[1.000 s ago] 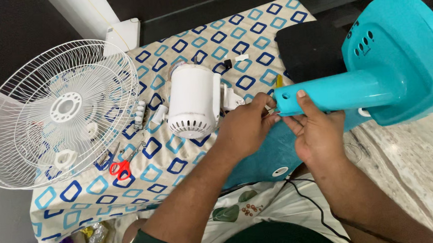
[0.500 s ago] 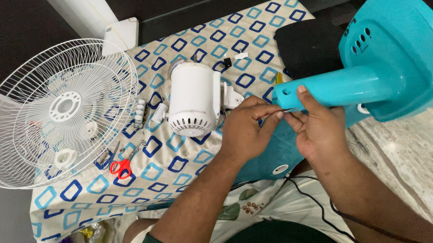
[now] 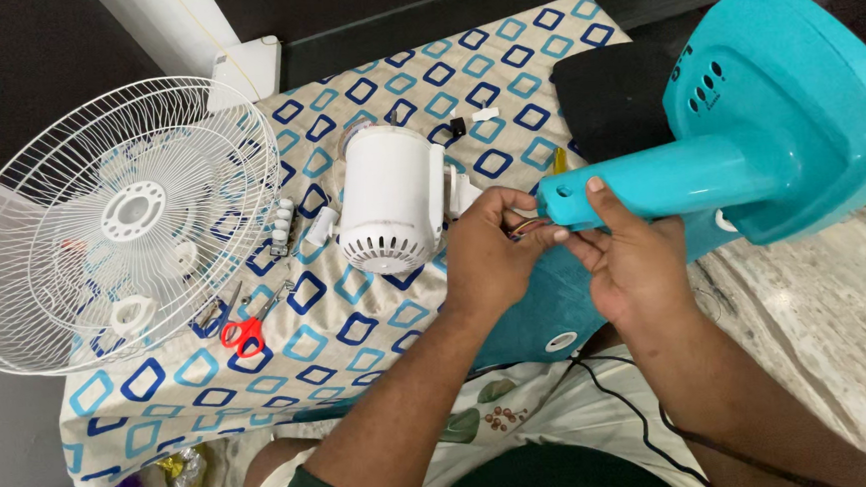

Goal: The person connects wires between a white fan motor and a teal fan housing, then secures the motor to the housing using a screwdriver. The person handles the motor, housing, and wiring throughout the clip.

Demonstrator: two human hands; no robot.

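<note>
1. We have the turquoise fan stand [image 3: 748,154] tipped on its side, its neck pointing left toward us; our right hand [image 3: 634,261] is closed around the open end of that neck, thumb on top.
2. Our left hand [image 3: 489,255] has its fingers pinched together on thin wires [image 3: 530,227] at the mouth of the neck; how far they reach inside we cannot tell.
3. By our judgement the fan is well apart and far from whole; the white motor housing [image 3: 390,201] lies loose just beside our left hand, the white wire grille [image 3: 116,223] rests well to the left, and small white parts [image 3: 282,228] and red-handled scissors [image 3: 243,330] lie between them.
4. What looks left to us: the wiring at the neck, then motor and grille back together.
5. The loose parts rest on a cream cloth with blue square outlines [image 3: 348,329] over a low table; a black cord [image 3: 634,412] trails across our lap; pale marbled floor [image 3: 828,310] shows at the right, dark walls behind.
</note>
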